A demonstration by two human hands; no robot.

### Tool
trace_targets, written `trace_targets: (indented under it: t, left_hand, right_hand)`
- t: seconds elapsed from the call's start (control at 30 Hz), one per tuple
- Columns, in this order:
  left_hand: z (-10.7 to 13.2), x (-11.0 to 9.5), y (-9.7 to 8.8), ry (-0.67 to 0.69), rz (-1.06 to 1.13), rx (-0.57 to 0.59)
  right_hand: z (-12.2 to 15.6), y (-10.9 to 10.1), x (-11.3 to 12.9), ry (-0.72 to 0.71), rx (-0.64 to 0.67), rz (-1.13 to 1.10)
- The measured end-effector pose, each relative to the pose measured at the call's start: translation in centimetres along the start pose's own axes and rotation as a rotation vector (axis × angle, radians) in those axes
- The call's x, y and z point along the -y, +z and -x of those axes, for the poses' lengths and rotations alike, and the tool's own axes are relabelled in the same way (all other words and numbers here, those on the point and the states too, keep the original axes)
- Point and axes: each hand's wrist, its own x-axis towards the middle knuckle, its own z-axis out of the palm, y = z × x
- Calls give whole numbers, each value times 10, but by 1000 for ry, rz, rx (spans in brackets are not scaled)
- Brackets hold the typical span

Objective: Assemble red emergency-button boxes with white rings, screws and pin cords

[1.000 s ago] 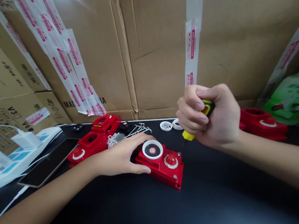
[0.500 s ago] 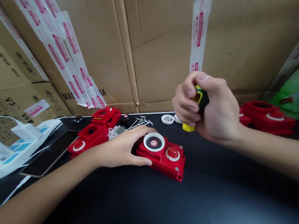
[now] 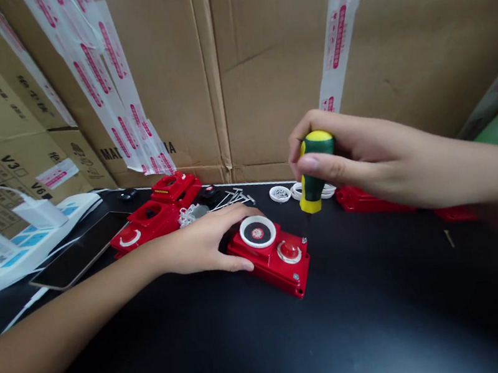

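Red alarm housing (image 3: pixel 273 261) in my left hand (image 3: pixel 206 244), screwdriver (image 3: pixel 317 169) in my right hand (image 3: pixel 348 155).
On my camera feed the housing lies on the black counter (image 3: pixel 236 346); my left fingers are parted widely to span its left end, thumb on the near side, the far fingertips hidden from me. My right fingers close round the green-and-yellow handle, and the shaft points down at a screw (image 3: pixel 304 240) on the housing's far right corner; I cannot tell whether the tip is seated. A white ring (image 3: pixel 271 229) and a red dome (image 3: pixel 289 248) sit on top of the housing. Beyond it I see a white dish (image 3: pixel 280 193) of small metal pieces; left of it, a smartphone (image 3: pixel 82 251) and a white power strip (image 3: pixel 27 249).
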Motion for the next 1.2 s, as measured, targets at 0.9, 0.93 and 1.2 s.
trace_targets:
  t: [0.9,0.93,1.2]
  left_hand:
    - [2,-2,-2,-38,7,5]
    - [2,-2,-2,-39,13,7]
    - [1,-6,-3,-31,49,17]
  right_hand:
    - [17,-34,9,-180,152,242]
    - [17,-33,9,-173,150,234]
    - [15,-34,8,-152,149,161]
